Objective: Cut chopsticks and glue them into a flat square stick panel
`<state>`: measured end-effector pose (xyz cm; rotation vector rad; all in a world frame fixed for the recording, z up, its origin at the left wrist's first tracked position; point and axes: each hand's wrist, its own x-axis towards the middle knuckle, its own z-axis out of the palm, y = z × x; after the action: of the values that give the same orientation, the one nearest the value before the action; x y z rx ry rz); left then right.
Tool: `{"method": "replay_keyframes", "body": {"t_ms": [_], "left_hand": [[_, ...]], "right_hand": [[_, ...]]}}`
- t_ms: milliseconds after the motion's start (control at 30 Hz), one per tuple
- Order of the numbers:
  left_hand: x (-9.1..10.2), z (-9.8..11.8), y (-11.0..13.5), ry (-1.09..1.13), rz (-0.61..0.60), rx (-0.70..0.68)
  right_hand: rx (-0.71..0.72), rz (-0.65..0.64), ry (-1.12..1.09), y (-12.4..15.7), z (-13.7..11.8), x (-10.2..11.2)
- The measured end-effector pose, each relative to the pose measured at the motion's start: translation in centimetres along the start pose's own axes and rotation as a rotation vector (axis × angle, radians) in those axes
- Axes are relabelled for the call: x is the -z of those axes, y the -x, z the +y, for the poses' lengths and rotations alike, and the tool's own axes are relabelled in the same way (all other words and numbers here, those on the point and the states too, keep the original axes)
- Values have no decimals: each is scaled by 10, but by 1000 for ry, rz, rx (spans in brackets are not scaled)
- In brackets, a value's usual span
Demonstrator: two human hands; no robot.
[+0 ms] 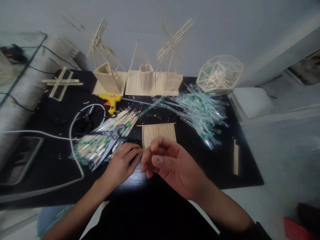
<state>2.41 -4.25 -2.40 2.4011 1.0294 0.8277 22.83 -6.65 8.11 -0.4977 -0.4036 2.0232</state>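
Note:
My left hand (123,163) rests on the black table (62,160) with its fingers curled and pinched toward the right, beside black cutters (110,140) lying on a heap of wrapped chopsticks (105,140). My right hand (170,165) hovers close to it, fingers bent together at the fingertips where both hands meet. What the fingertips pinch is too small to make out. Just beyond them lies a flat panel of wooden sticks (159,132) glued side by side.
A yellow glue gun (111,101) and a white cable (75,133) lie at the left. Empty plastic wrappers (200,113) pile at the right. Stick-built windmill models (140,80), a stick polyhedron (220,73) and a stick cross (61,81) stand at the back. One loose stick (235,156) lies at the right.

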Motion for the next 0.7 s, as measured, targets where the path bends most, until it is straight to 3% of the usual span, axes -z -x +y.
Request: {"method": "replay_keyframes", "body": {"t_ms": [600,700], "left_hand": [[5,5,-4,-7,31,-44],[4,5,-1,30,-8,36]], "right_hand": [[55,1,32,2,8,0],[66,-67,1,9,11,-12]]}}
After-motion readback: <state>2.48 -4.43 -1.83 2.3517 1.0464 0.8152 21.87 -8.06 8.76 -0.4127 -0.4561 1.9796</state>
